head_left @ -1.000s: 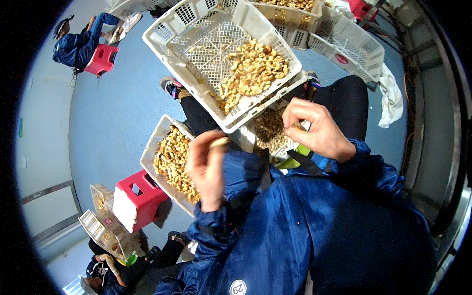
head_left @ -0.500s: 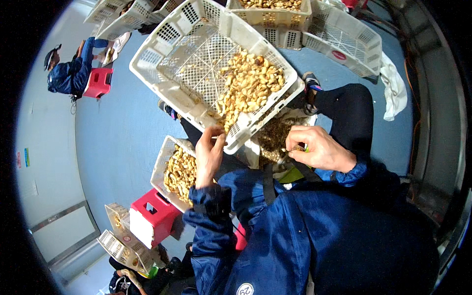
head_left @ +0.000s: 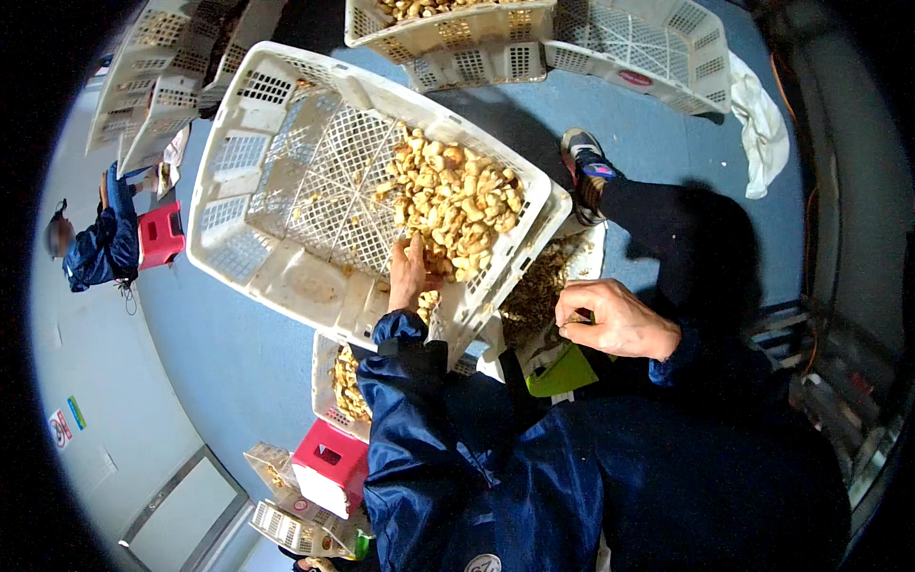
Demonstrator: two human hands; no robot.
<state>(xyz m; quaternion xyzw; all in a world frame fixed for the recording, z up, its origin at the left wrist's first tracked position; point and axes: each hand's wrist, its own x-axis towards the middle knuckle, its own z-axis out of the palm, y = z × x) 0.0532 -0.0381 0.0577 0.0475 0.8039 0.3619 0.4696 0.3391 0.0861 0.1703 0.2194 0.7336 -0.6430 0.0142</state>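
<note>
A white plastic crate (head_left: 310, 286) with lattice walls stands tilted before me. Small pale-yellow mushrooms (head_left: 467, 205) are heaped along its right side. My left hand (head_left: 408, 276) reaches over the crate's near wall, fingers stretched apart and touching the near edge of the heap; I see nothing held in it. To the right, my right hand (head_left: 620, 319) is closed, thumb against the curled fingers. A small dark bit shows between them, too little to name. Beneath that hand, brown crumbly scraps (head_left: 536, 291) lie on a white sheet, near a green flap (head_left: 562, 372).
Another crate (head_left: 329, 381) of mushrooms sits at my left, beside a red-and-white stool (head_left: 331, 467). More crates (head_left: 639, 57) line the far side, with a white cloth (head_left: 760, 133) at far right. One person (head_left: 105, 238) sits at left near a red stool (head_left: 160, 235).
My left hand has moved from the crate's near corner forward to the mushroom heap. The brownish piece at my right fingertips no longer shows. The whole view has shifted.
</note>
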